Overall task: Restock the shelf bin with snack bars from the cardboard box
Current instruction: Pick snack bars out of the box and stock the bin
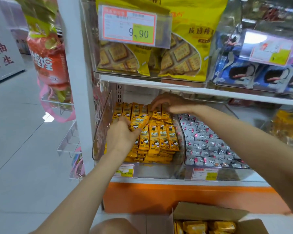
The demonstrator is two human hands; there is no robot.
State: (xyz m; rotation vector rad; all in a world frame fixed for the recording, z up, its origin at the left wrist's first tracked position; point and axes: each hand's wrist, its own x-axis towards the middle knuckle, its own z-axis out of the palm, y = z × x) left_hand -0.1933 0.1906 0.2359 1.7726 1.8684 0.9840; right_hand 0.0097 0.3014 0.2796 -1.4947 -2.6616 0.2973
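In the head view, the left hand [122, 134] grasps one yellow snack bar [139, 123]. Its thumb and fingers are curled round the bar's lower end, and the bar slants up and to the right from the fingertips. Just right of and below those fingers, the front row of bars [161, 137] stands packed on end in the clear shelf bin [101, 132]. The right hand [171, 103] is blurred. Its fingers [155, 105] look stretched out and released, with the tips touching the back row [134, 108] beyond the left fingers. To the right of both sets of fingers lies a neighbouring bin of grey-wrapped sweets [208, 142]. Well below the fingers, the cardboard box [210, 211] stands open with more yellow bars [205, 226] inside.
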